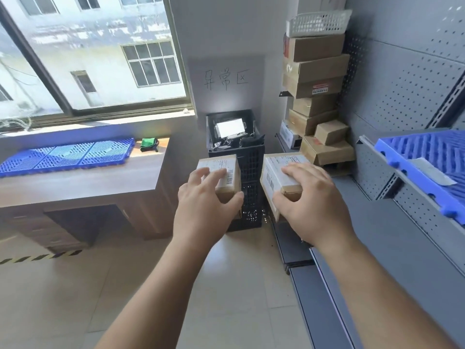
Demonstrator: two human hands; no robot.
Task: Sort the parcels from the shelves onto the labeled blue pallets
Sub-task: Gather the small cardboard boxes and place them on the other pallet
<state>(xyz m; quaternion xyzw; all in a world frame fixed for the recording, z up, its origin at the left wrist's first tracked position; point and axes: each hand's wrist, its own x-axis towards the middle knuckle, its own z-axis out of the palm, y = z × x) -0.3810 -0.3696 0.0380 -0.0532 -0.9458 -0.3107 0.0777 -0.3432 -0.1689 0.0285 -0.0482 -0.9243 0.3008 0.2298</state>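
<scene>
Parcels, two small cardboard boxes with white printed labels, are held in the air above the floor, one in each hand, with a black crate (249, 157) seen behind and between them. The left parcel (222, 167) is gripped from above by the left hand (208, 197): the fingers are spread over the labelled top and the thumb is curled round the near right corner. The right parcel (273, 176) is gripped likewise by the right hand (313, 200), with fingers laid across the top and the thumb hooked over the near end, where a flap looks slightly lifted. The two parcels are apart, not touching.

One blue pallet (68, 154) is laid along the back edge of the desk (100, 187) under the window. A second blue pallet (432, 152) is seen on the upper shelf (377, 172) at the right, reaching its front edge, with a paper label on it that cannot be read. More cardboard boxes (317, 71) are stacked at the far end of the shelving, with a white basket (319, 22) on top.

Each parcel is judged light, since it is carried one-handed, and stiff enough to be held by top and end. The glossy label may be slippery, so a hold across opposite cardboard sides would be safer, and the lifted flap is best avoided.
</scene>
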